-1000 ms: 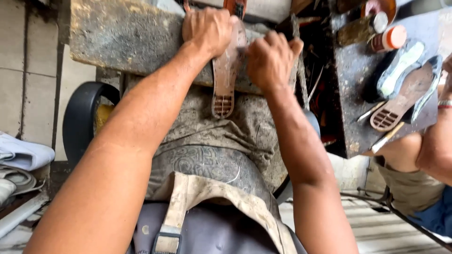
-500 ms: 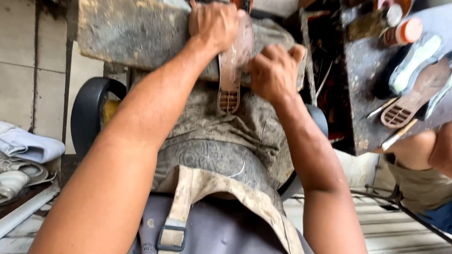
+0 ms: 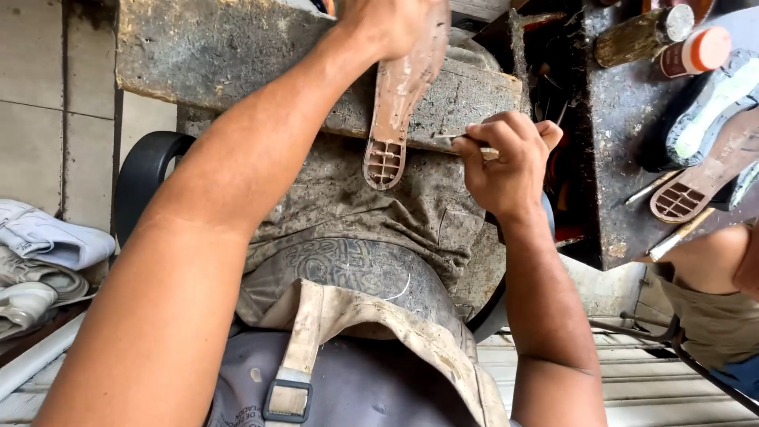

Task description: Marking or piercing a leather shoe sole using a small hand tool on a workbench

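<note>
The left hand [image 3: 395, 28] was closed over the toe end of a brown sole [image 3: 393, 111], pressing it against a worn block [image 3: 229, 59]. Only the lower part of this hand showed; its fingers ran past the top edge of the frame, so how far they wrapped could not be told. Below the grip the sole hung free, its gridded heel [image 3: 385, 162] facing the camera over a stained apron [image 3: 356, 229].

The right hand [image 3: 506, 162], just beside the heel and lower than the left grip, was pinched shut on a thin tool [image 3: 462, 141]. Only a short metal stretch and a pale stub by the fingers showed; the rest lay inside the fist, and the tool's kind could not be made out. Its tip pointed toward the sole's edge, but contact could not be confirmed.

To the right of the right hand stood a dark bench [image 3: 624, 158], carrying 2 soles [image 3: 704, 174] cut off by the frame edge, 2 bottles [image 3: 672, 35] seen only in part, and thin sticks [image 3: 676, 236]. Another person's arm [image 3: 711, 261] entered at the lower right. Well to the left of the left forearm lay pale shoes [image 3: 47, 245], partly cropped.
</note>
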